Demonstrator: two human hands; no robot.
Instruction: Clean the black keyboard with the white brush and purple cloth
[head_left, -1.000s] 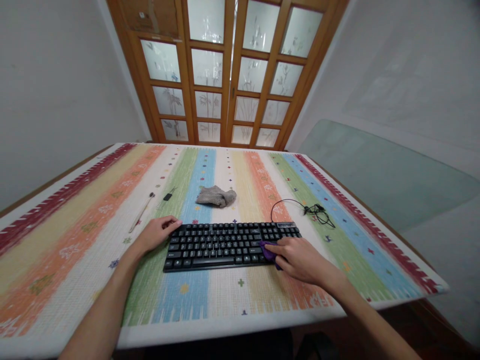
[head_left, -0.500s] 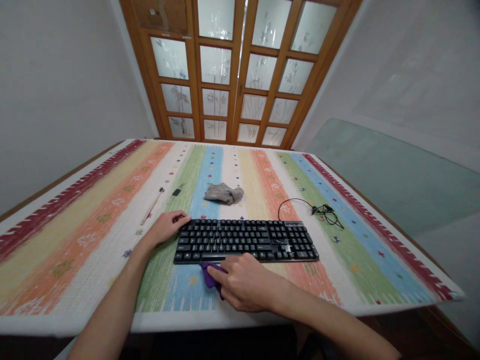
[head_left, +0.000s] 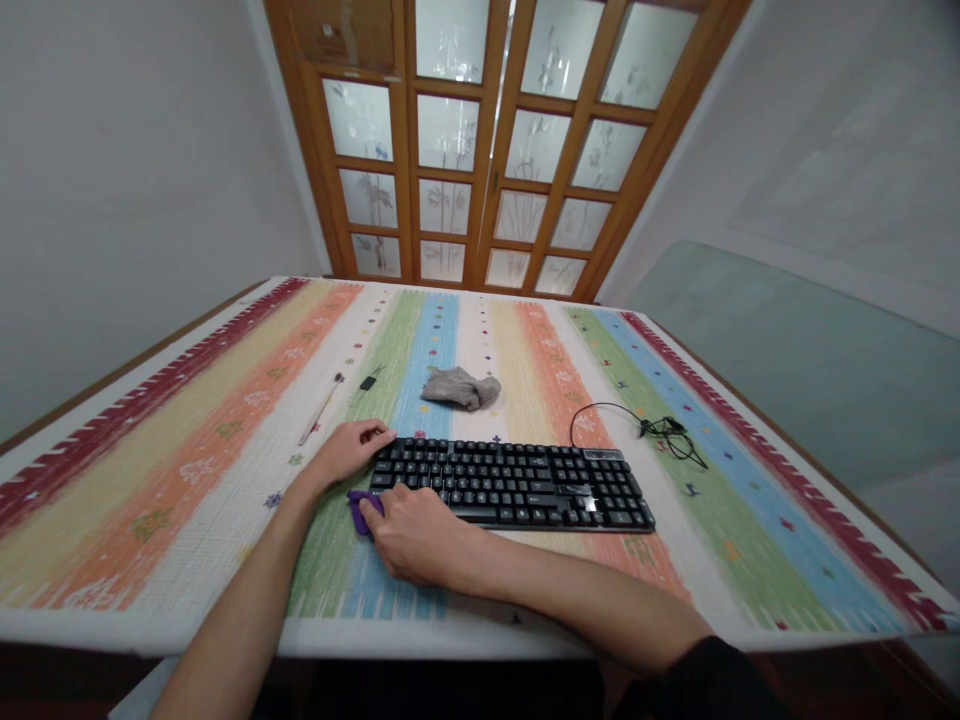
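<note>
A black keyboard (head_left: 517, 480) lies flat on the striped tablecloth in front of me. At its far left corner my left hand (head_left: 352, 450) has its fingers bent onto the edge, gripping it. My right hand (head_left: 420, 535) is closed around a purple cloth (head_left: 363, 512), pressed at the keyboard's near left corner. Part of the cloth is hidden under the fingers, and that hand covers some of the lower left keys. The keyboard's cable (head_left: 667, 432) lies loosely bundled beyond its right end.
Behind the keyboard sits a crumpled grey cloth (head_left: 460, 388). To the left are a thin brush with a dark head (head_left: 321, 408) and a small black piece with thin wire prongs (head_left: 367, 383). The striped tablecloth (head_left: 202, 470) covers the table; wooden glazed doors (head_left: 480, 150) stand beyond.
My right hand has slid left with the purple cloth, from below the space bar to the keyboard's near left corner. My left hand stays at the far left corner; the view has shifted slightly.
</note>
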